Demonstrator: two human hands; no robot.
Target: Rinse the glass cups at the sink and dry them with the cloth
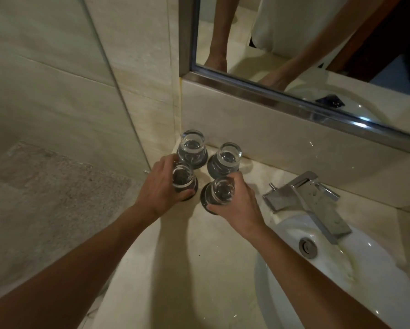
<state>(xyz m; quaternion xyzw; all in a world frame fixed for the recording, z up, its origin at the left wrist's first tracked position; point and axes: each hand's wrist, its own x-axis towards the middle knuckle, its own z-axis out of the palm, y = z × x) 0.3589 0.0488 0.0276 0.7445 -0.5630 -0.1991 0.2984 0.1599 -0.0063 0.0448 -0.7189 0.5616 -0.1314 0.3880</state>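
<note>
Four glass cups are standing upside down in a tight cluster on the stone counter [189, 252], in the corner below the mirror [318, 55] and to the left of the white sink [356, 288] and its metal tap [311, 198]. The left hand [161, 188] is wrapping its curled fingers and thumb around the near-left cup [184, 180], while the right hand [240, 205] is gripping the near-right cup [219, 192] the same way. The far-left cup [192, 148] and the far-right cup [226, 159] are sitting untouched just behind them, against the wall.
</note>
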